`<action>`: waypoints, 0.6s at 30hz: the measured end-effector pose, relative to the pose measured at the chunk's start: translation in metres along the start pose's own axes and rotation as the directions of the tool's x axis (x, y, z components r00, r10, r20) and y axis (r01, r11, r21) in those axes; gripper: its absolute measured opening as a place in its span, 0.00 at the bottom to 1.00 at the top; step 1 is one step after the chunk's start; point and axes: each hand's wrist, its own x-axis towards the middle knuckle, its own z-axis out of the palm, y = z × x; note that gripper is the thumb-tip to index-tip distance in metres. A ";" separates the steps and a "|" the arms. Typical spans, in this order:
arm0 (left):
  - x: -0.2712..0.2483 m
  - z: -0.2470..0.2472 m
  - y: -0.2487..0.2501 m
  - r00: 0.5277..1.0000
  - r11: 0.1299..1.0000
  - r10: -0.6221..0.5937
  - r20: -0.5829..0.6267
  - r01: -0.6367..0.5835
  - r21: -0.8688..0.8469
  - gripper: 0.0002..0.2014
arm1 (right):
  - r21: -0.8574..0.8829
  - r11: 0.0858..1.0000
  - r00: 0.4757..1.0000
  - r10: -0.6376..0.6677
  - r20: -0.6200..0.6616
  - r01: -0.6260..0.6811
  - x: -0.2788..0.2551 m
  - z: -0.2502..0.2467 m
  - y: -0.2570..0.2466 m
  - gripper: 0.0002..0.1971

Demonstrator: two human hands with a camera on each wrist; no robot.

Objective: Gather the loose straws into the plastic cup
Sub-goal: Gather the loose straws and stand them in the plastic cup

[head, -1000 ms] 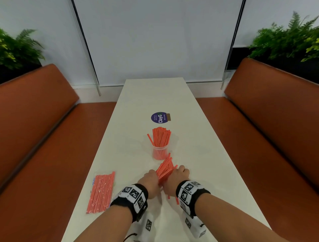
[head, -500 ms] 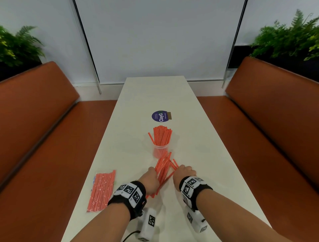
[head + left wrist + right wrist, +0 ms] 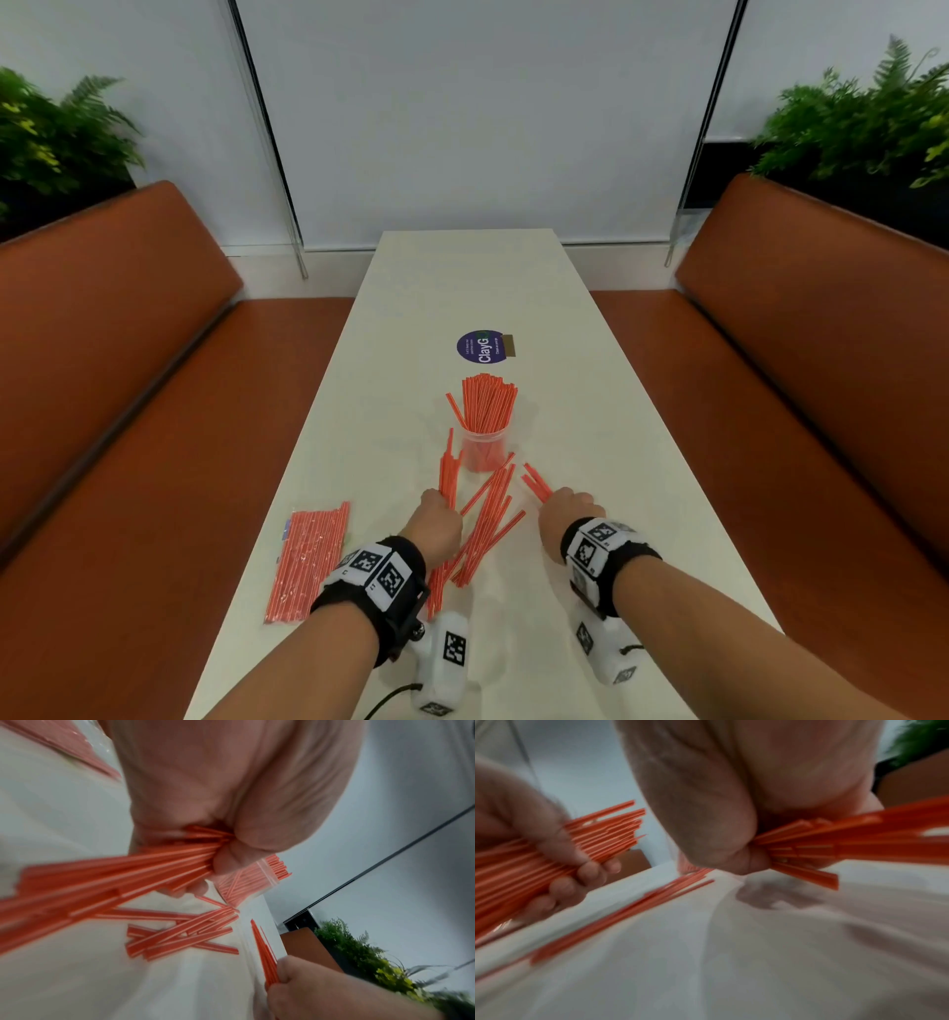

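Note:
A clear plastic cup full of upright orange straws stands mid-table. Just in front of it, loose orange straws lie crossed on the white table. My left hand grips a bundle of straws that sticks out toward the cup and back past the wrist. My right hand grips a smaller bundle of straws, whose tips point to the upper left. The loose straws lie between the two hands.
A sealed clear bag of orange straws lies near the table's left edge. A round purple sticker sits beyond the cup. Brown benches flank the table, with plants behind them.
My hands, pressed together around one bundle a second ago, have drawn apart, each keeping some straws. Several straws have dropped onto the table between them.

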 end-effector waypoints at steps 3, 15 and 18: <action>0.002 -0.008 0.003 0.998 0.992 -0.015 -0.057 0.007 -0.127 0.11 | 0.123 0.992 1.000 -0.018 -0.017 0.020 0.006 -0.021 0.011 0.17; 0.001 -0.025 0.032 0.980 0.866 0.103 -0.168 -0.172 -0.470 0.07 | 0.813 0.209 0.835 -0.233 -0.498 0.543 0.022 -0.143 -0.023 0.06; 0.002 -0.027 0.035 0.973 0.850 0.112 -0.201 -0.199 -0.488 0.06 | 0.795 0.083 0.787 -0.236 -0.570 0.601 0.031 -0.150 -0.050 0.03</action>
